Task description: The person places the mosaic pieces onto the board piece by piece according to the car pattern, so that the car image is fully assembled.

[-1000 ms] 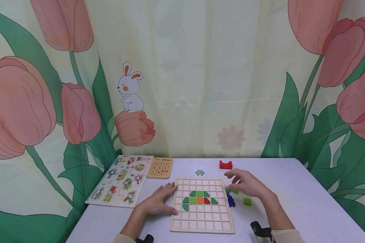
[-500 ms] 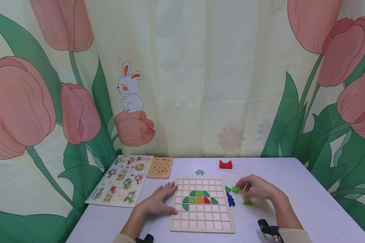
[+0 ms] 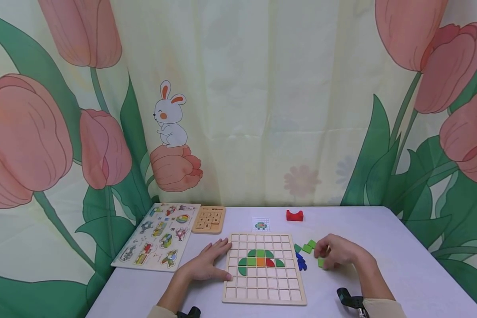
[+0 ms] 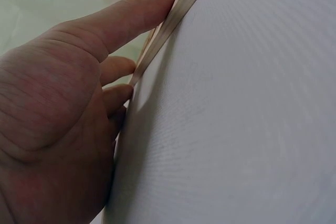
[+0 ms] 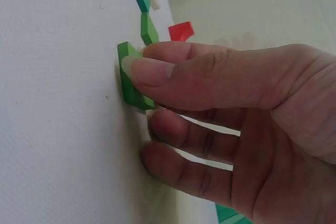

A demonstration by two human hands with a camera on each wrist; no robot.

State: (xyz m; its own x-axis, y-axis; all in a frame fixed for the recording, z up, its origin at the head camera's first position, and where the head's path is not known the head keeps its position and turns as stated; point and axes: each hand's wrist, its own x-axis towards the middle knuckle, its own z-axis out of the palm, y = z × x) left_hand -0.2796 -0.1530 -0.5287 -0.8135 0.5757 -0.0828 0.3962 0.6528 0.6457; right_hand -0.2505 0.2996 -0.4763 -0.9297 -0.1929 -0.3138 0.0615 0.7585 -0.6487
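Note:
A wooden grid board point(image 3: 264, 295) lies on the table with a small picture of green, orange and red tiles point(image 3: 261, 260) set in its middle rows. My left hand point(image 3: 219, 260) lies flat on the table, fingers straight, touching the board's left edge point(image 4: 173, 19). To the right of the board, my right hand point(image 3: 324, 259) pinches a small green block point(image 3: 321, 263) that sits on the table. In the right wrist view the thumb point(image 5: 157, 72) presses on this green block point(image 5: 127, 85).
Two loose green tiles point(image 3: 308, 246) and several blue pieces point(image 3: 300, 262) lie between the board and my right hand. A red arch block point(image 3: 294, 215) and a pattern card point(image 3: 261, 225) sit behind the board. A number puzzle point(image 3: 209, 219) and picture puzzle point(image 3: 159, 235) lie at the left.
My right hand drew back from the green tiles beside the board toward me and closed its fingers on the single green block. The left hand stayed put.

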